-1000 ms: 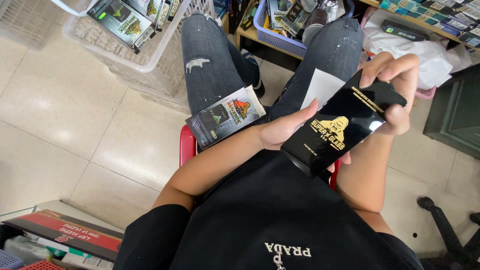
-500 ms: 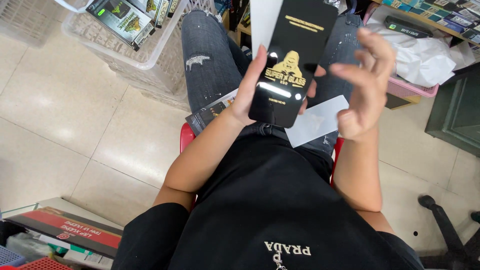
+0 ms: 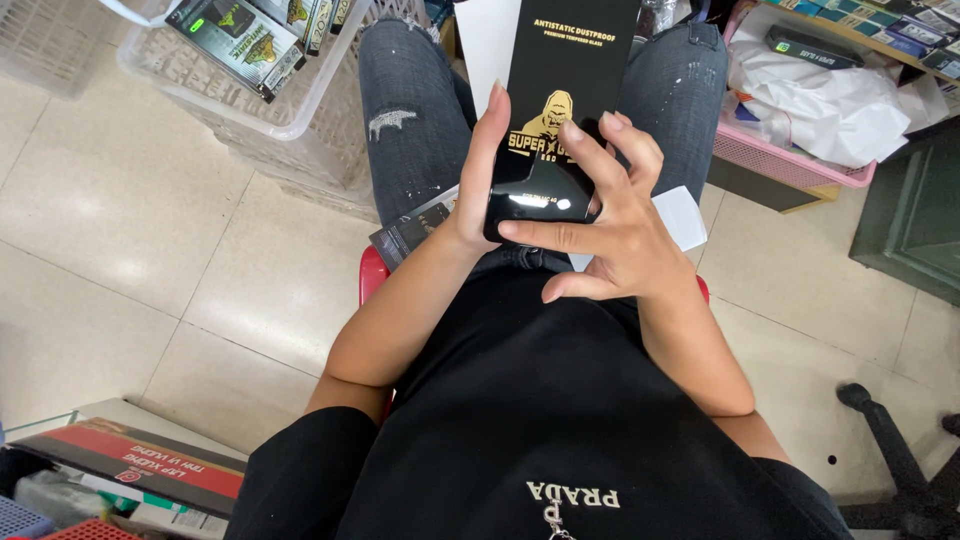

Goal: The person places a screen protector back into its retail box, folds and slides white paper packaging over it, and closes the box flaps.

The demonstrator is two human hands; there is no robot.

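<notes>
2 hands meet on 1 thing, a long black glossy package (image 3: pixel 560 120) with gold print, held above the lap. its long axis runs away from the body, from the low end near the belly toward the knees, almost straight up in the head view and only a little tilted. the left hand (image 3: pixel 480 180) is on the left edge of the package: the palm and thumb side press along that edge, so this hand carries it. the right hand (image 3: pixel 600 240) is at the low end of the package, its fingers (image 3: pixel 590 150) spread over the front face and touching it, not closed around it. both hands are equally near, but the left has the real grip.

under the package a white card (image 3: pixel 680 215) lies on the right thigh, just right of the low end. a second printed packet (image 3: pixel 415 228) lies on the left thigh, left of and below the package. further left of the package stands a white plastic basket (image 3: pixel 300 130) with similar packets, and to its right a pink tray (image 3: pixel 790 160) with white wrapping.
</notes>
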